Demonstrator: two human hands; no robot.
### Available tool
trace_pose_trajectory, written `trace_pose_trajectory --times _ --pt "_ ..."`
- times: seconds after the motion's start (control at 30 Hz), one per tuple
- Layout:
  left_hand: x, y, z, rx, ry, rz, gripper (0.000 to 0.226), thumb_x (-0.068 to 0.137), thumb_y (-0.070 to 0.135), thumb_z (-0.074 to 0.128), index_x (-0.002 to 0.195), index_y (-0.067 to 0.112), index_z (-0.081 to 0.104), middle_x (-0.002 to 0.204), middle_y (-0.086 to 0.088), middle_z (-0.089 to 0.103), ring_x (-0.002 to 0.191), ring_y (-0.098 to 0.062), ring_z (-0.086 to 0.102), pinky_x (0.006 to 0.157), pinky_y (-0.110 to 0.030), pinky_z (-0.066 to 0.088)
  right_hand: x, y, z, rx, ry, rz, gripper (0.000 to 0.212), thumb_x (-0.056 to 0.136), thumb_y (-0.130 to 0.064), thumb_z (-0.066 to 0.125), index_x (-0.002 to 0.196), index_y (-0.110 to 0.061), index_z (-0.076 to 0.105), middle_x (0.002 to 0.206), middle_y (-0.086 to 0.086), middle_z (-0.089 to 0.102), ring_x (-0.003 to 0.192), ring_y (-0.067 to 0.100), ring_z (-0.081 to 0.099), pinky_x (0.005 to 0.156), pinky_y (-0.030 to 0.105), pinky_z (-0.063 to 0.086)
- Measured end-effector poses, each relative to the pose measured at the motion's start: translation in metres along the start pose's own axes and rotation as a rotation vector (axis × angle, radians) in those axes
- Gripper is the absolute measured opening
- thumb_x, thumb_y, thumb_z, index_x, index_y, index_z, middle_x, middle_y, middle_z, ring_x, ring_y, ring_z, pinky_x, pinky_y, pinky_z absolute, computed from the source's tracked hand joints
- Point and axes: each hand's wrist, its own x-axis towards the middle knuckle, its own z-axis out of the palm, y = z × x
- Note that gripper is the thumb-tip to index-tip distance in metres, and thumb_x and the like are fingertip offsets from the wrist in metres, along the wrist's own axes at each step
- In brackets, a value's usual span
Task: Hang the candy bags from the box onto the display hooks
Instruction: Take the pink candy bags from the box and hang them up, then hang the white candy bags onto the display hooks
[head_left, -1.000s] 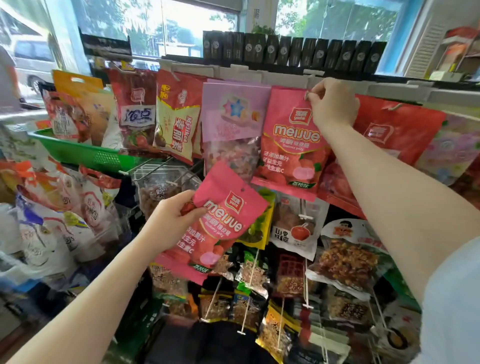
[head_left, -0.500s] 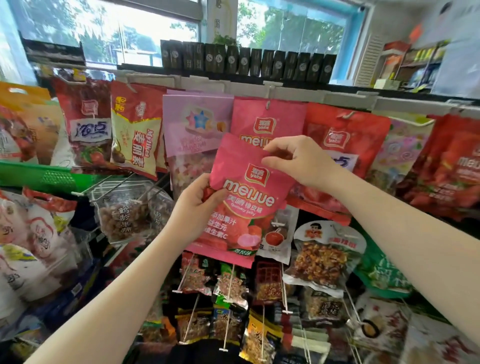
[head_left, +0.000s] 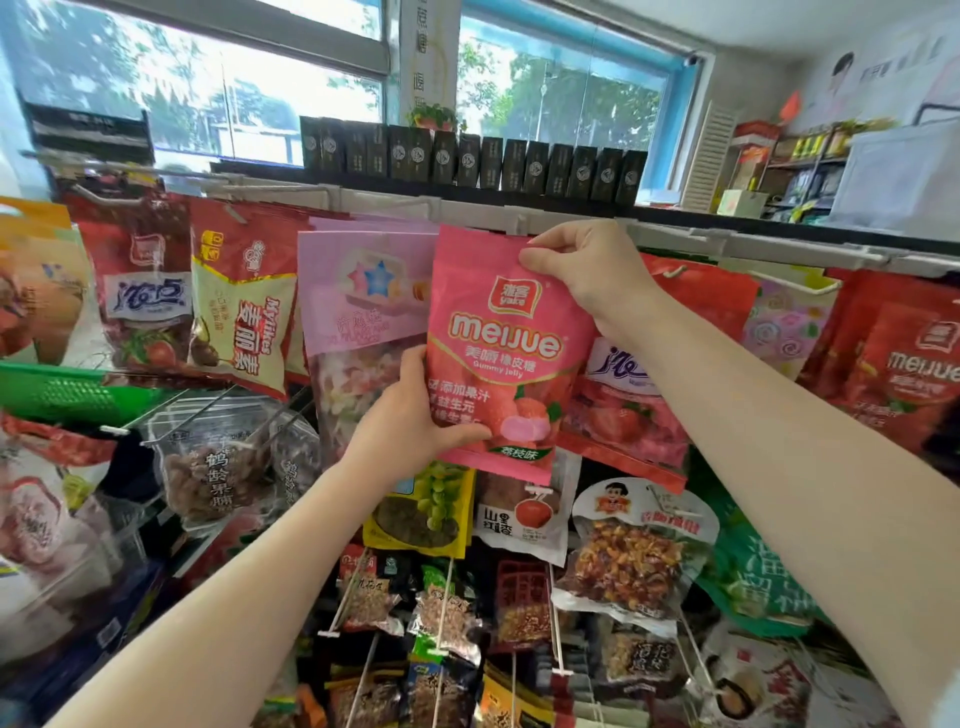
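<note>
At the top rail, right hand (head_left: 587, 270) pinches the pink candy bag's (head_left: 498, 364) top; left hand (head_left: 410, 421) grips its lower edge.

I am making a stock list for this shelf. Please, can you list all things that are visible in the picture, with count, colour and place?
meijue bag: one, pink, held up at the top rail
star bag: one, lilac, hanging left of it
red bags: several, hanging at the right
black boxes: a row, above the rail
green basket: one, at the left
snack packs: many, mixed colours, lower hooks
left hand: grips the pink bag's lower edge
right hand: fingers pinch its top
</note>
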Motion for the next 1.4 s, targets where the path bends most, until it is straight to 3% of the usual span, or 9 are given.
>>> trace_pose_trajectory --times 0.4,0.6,0.7,0.8,0.9,1.03,1.17,1.33,1.4 --pt "0.019 -0.003 0.008 0.420 0.000 -0.086 0.090 0.064 0.061 0.070 0.127 0.015 0.025 0.110 -0.009 0.062 0.095 -0.031 0.062 0.067 -0.034 0.045 0.031 0.011 0.009 -0.023 -0.037 0.052 0.020 0.085 -0.015 0.064 0.066 -0.020 0.062 0.071 -0.001 0.063 0.064 0.015 0.061 0.068 0.033 0.055" --pt "0.026 0.002 0.015 0.606 0.013 -0.115 0.086 0.067 0.073 0.056 0.125 0.015 0.028 0.106 -0.009 0.062 0.090 -0.030 0.063 0.062 -0.033 0.043 0.046 0.031 0.016 -0.363 0.214 -0.134 0.016 0.083 -0.026 0.065 0.086 -0.010 0.064 0.093 0.005 0.067 0.084 0.016 0.057 0.078 0.033 0.047" --pt "0.030 0.009 0.015 0.728 0.022 -0.136 0.083 0.067 0.077 0.051 0.119 0.015 0.033 0.104 -0.009 0.062 0.090 -0.030 0.063 0.061 -0.033 0.042 0.041 0.039 0.013 -0.712 0.240 -0.349 0.016 0.087 -0.020 0.059 0.098 -0.010 0.065 0.102 0.007 0.064 0.099 0.023 0.057 0.087 0.035 0.042" --pt "0.026 0.020 0.010 0.837 0.038 -0.130 0.081 0.067 0.077 0.052 0.115 0.014 0.036 0.108 -0.006 0.060 0.095 -0.028 0.062 0.061 -0.032 0.040 0.026 0.053 -0.003 -0.835 0.272 -0.435 0.028 0.085 -0.012 0.059 0.112 -0.006 0.060 0.112 0.011 0.059 0.111 0.030 0.051 0.095 0.038 0.039" --pt "0.010 0.031 0.005 0.848 0.181 -0.045 0.074 0.071 0.071 0.054 0.112 0.012 0.039 0.107 -0.004 0.056 0.089 -0.028 0.065 0.057 -0.031 0.037 -0.004 0.071 -0.023 -0.866 0.320 -0.528 0.027 0.081 -0.013 0.062 0.107 -0.004 0.060 0.105 0.014 0.061 0.100 0.034 0.056 0.085 0.040 0.046" --pt "-0.008 0.034 0.021 0.681 0.304 0.372 0.039 0.071 0.042 0.072 0.083 0.010 0.054 0.069 -0.002 0.062 0.046 -0.025 0.061 0.037 -0.024 0.036 -0.055 0.100 -0.042 -0.920 0.245 -0.540 0.014 0.083 -0.017 0.056 0.088 -0.007 0.063 0.082 0.011 0.066 0.078 0.030 0.062 0.065 0.034 0.051" --pt "-0.033 0.030 0.081 0.607 -0.068 0.561 0.028 0.073 0.030 0.073 0.084 0.013 0.055 0.064 0.001 0.062 0.045 -0.022 0.059 0.034 -0.024 0.034 -0.118 0.143 -0.054 -0.964 0.090 -0.485 0.024 0.086 -0.023 0.046 0.083 -0.010 0.066 0.076 0.004 0.067 0.072 0.023 0.064 0.057 0.029 0.052" --pt "-0.084 0.018 0.176 0.716 -0.604 0.559 0.025 0.092 0.033 0.045 0.107 0.013 0.050 0.097 -0.004 0.064 0.086 -0.028 0.064 0.058 -0.032 0.044 -0.215 0.210 -0.094 -1.057 -0.125 -0.189 0.021 0.088 -0.024 0.048 0.083 -0.012 0.064 0.076 0.003 0.067 0.072 0.022 0.065 0.047 0.027 0.048" --pt "-0.104 0.015 0.214 0.753 -0.784 0.570 0.026 0.094 0.033 0.039 0.109 0.015 0.047 0.107 -0.005 0.062 0.096 -0.028 0.061 0.068 -0.035 0.047 -0.257 0.232 -0.120 -1.100 -0.264 0.039 0.022 0.095 -0.024 0.042 0.095 -0.012 0.061 0.092 0.005 0.066 0.089 0.024 0.062 0.058 0.032 0.047"
